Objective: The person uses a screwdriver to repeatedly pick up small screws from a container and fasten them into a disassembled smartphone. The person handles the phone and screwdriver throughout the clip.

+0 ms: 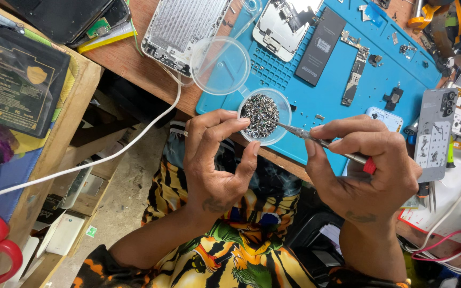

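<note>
Plainly, my left hand (217, 160) pinched the rim of a small clear round dish (265, 116) heaped with tiny dark screws, at the near edge of the blue work mat (342, 69). My right hand (366, 168) was clamped on a red-handled screwdriver (324, 142), its tip inside the dish. An empty clear lid (220, 65) lay just beyond, beside a stripped phone housing (185, 29).
</note>
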